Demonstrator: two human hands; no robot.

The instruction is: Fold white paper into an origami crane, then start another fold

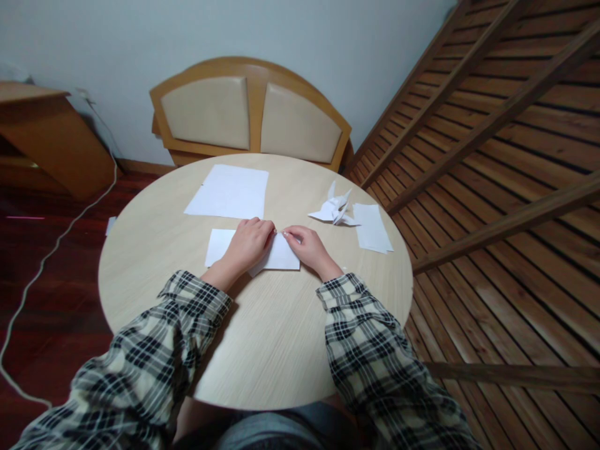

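Note:
A white sheet of paper [282,255], partly folded, lies on the round table in front of me. My left hand [252,242] rests over its middle, fingers curled and closed at the far edge, hiding part of the sheet. At the right part of that same edge, my right hand [307,245] pinches the paper between thumb and forefinger. The two hands' fingertips are close together but apart. To the left of my left hand, another stretch of white paper [217,242] shows flat on the table.
The round table [262,350] also bears a larger white sheet [229,190] at the back left, a folded paper crane [334,207] and paper strips [372,228] at the right. Behind stands a padded headboard [253,112]; a slatted wooden panel [492,206] is close on the right.

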